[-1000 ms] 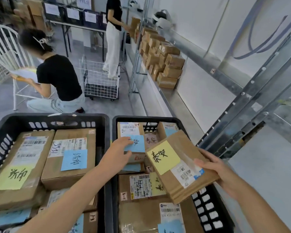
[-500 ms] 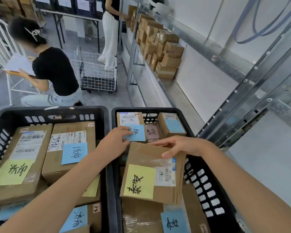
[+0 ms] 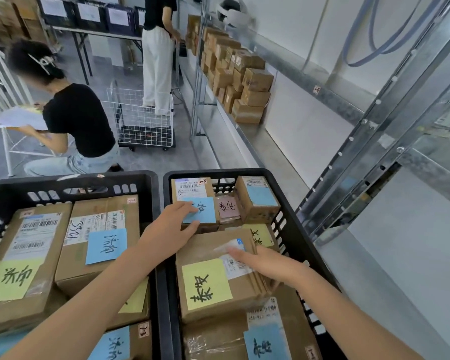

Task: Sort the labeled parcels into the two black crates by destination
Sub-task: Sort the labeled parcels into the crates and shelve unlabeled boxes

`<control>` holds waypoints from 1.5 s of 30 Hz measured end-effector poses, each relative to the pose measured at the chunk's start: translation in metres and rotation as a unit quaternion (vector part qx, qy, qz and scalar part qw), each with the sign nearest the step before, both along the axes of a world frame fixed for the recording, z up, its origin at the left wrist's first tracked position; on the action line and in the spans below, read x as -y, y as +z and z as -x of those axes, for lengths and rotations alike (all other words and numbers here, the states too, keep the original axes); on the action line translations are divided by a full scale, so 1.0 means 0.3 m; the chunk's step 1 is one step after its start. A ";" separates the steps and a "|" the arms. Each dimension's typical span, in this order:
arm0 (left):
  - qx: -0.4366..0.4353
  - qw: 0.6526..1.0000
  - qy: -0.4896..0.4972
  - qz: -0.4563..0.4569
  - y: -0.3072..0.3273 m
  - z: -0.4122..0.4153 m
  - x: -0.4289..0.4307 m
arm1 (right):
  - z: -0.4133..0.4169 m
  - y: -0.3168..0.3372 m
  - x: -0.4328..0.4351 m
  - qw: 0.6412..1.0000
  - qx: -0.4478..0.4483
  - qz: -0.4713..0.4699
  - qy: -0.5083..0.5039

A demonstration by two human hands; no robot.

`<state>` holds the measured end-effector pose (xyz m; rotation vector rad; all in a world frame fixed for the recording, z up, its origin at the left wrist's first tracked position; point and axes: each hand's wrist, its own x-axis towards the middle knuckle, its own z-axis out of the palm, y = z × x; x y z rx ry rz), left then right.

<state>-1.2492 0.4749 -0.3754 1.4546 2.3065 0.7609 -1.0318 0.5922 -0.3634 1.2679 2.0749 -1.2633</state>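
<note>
Two black crates stand side by side, the left crate (image 3: 151,183) and the right crate (image 3: 283,203), both full of brown parcels with blue or yellow notes. A parcel with a yellow note (image 3: 213,279) lies flat on top of the others in the right crate. My right hand (image 3: 257,263) lies on its right part with fingers straight, over the white shipping label. My left hand (image 3: 172,229) rests with straight fingers on the upright parcel with a blue note (image 3: 192,198) at the back of that crate.
Metal shelving (image 3: 374,141) runs along the right, with stacked cardboard boxes (image 3: 234,76) further back. A crouching person in black (image 3: 70,120) and a standing person (image 3: 156,55) are beyond the crates, beside a white wire cart (image 3: 143,120).
My right hand brought the yellow-note parcel from the air down flat into the right crate, then slid from its far edge onto its top. My left hand stayed on the blue-note parcel.
</note>
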 end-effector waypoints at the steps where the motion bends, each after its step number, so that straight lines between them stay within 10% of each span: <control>1: -0.011 1.000 0.004 0.000 -0.002 -0.006 0.002 | 0.010 -0.018 0.001 1.000 -0.009 -0.026 -0.014; 15: -0.245 0.969 -0.002 -0.012 0.076 -0.145 -0.043 | -0.079 0.123 0.011 0.980 -0.088 -0.161 -0.073; 27: -0.100 0.960 -0.208 -0.156 0.530 -0.564 -0.303 | -0.474 0.619 -0.035 0.850 -0.126 -0.510 -0.043; 45: -0.013 0.886 -0.354 -0.299 0.956 -1.222 -0.487 | -1.085 0.981 0.181 0.667 -0.058 -0.722 -0.174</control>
